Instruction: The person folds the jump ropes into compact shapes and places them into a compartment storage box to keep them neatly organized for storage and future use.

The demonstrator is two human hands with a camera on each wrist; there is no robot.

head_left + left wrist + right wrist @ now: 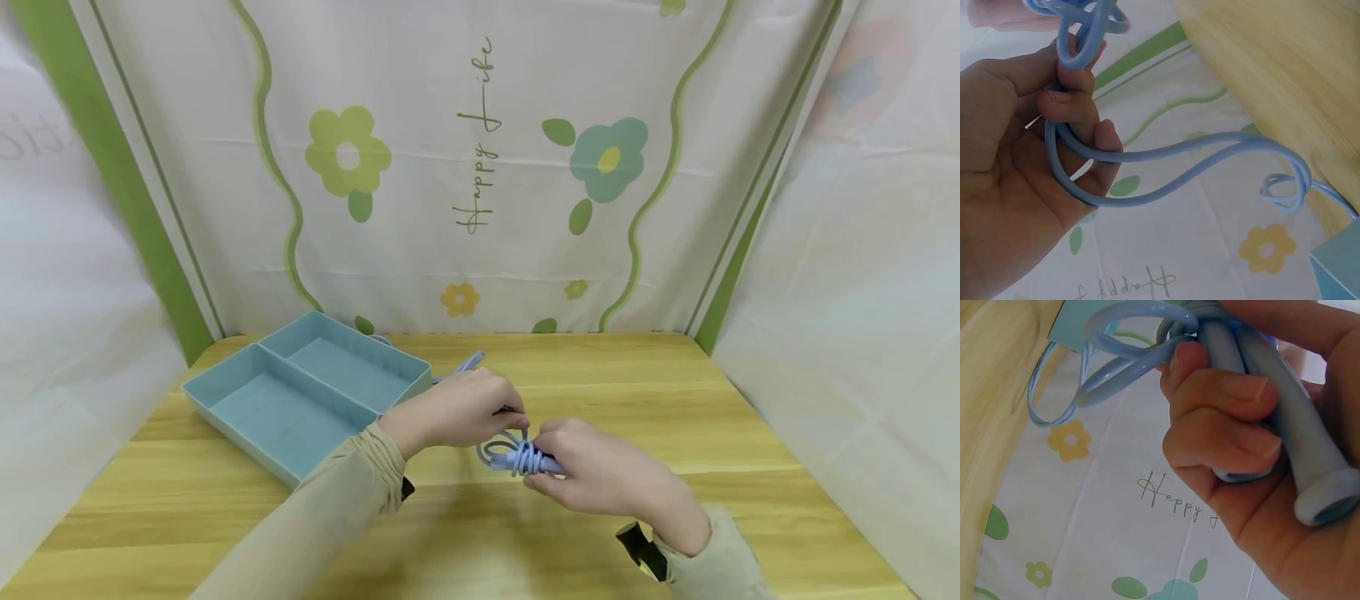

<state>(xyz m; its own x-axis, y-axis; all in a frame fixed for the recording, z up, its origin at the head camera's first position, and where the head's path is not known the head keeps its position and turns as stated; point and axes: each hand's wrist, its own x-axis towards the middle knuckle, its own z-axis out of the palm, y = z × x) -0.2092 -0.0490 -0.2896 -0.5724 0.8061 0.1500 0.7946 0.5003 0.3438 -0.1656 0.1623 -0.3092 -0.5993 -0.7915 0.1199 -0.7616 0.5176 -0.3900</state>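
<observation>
A light-blue jump rope is between my two hands above the table. My right hand (600, 471) grips its two handles (1300, 425) side by side, fingers curled around them, flared ends toward the palm. Several turns of cord wrap around the handles at the far end, seen as a coil (525, 458) in the head view. Just left of the coil, my left hand (468, 408) pinches the cord between thumb and fingers. In the left wrist view, a doubled length of cord (1129, 200) loops through the lower fingers and trails away to a small tangle near the table.
A blue two-compartment box (277, 417) stands on the left of the wooden table (637, 375), close to my left forearm. More cord (471, 362) lies behind the left hand, beside the box. A printed white curtain (420, 233) hangs along the back edge.
</observation>
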